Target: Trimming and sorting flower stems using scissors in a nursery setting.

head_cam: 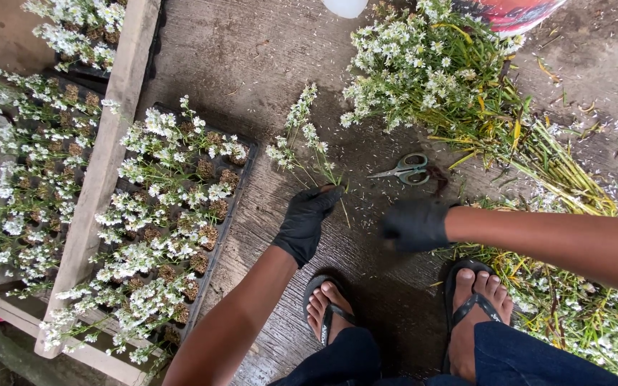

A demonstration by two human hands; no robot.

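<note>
Left hand [305,221] grips flower sprig [302,139] — scissors [407,169] nearby.

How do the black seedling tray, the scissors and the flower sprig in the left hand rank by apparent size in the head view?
1. Black seedling tray, largest by far.
2. Flower sprig, held in the gloved left hand.
3. Scissors, smallest.
All three lie at about floor level, so nearness to the camera hardly skews the order.

I am seeing a rough grey concrete floor [266,57] lying under even daylight, littered with tiny white petals. A pale wooden plank [101,179] is running near-to-far on the left.
</note>
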